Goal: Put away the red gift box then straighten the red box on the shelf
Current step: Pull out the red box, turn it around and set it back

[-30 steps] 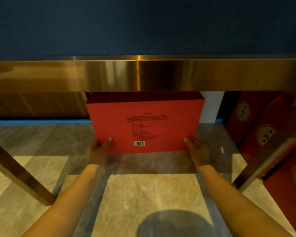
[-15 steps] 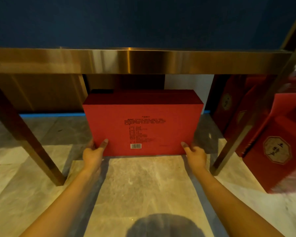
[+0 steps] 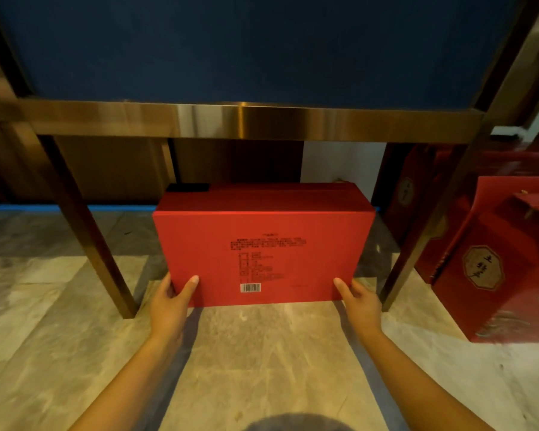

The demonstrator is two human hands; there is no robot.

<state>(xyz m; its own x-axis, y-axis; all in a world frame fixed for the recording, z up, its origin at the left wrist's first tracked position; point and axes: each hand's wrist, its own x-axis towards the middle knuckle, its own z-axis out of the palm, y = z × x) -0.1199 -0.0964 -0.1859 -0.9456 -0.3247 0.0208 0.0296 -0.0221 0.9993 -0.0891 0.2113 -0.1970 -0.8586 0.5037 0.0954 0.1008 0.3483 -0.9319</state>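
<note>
A large red gift box [image 3: 263,244] stands upright on the marble floor under a brass-framed shelf [image 3: 249,121], its printed back with a barcode facing me. My left hand [image 3: 171,301] grips its lower left corner, thumb on the front face. At the lower right corner my right hand [image 3: 360,301] holds the box the same way. The box's base rests on the floor between the shelf's two front legs.
A brass leg [image 3: 89,231] stands left of the box and another leg [image 3: 417,244] right of it. Red gift bags [image 3: 492,262] with octagonal emblems crowd the floor at the right. A dark blue panel [image 3: 255,48] fills the shelf above.
My view has pulled back and up, so more of the shelf frame and both legs show. The box's top has tipped back further under the shelf. Both hands keep their hold on the bottom corners.
</note>
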